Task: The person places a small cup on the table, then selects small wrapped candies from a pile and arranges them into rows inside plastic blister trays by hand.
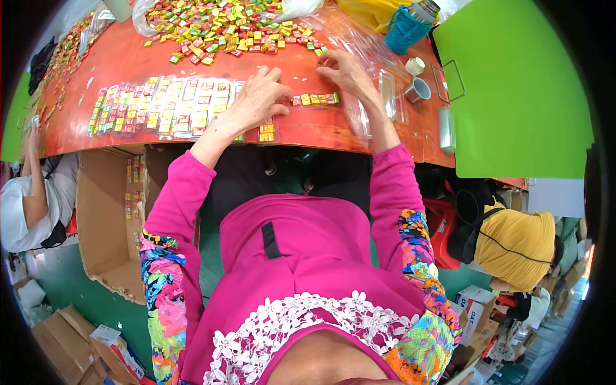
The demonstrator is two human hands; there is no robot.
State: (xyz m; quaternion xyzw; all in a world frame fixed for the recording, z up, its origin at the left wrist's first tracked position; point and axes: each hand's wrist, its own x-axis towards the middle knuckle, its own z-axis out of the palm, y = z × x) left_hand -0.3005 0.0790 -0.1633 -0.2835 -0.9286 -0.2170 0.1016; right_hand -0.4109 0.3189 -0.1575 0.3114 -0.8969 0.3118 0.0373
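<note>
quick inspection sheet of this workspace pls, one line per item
surface: red table, scuffed, small marks
job's things: large loose pile of small coloured pieces; clear trays holding similar pieces; short row of pieces between the hands
clutter: blue-covered flask, grey cup and yellow bag at the right
hands: left hand over the trays, fingers spread; right hand by the pile's edge, fingers bent, grip unclear
cables: on the table, nothing seen; thin dark cord across the yellow-clad co-worker
surroundings: open cardboard box below the table; white-clad co-worker at the left
</note>
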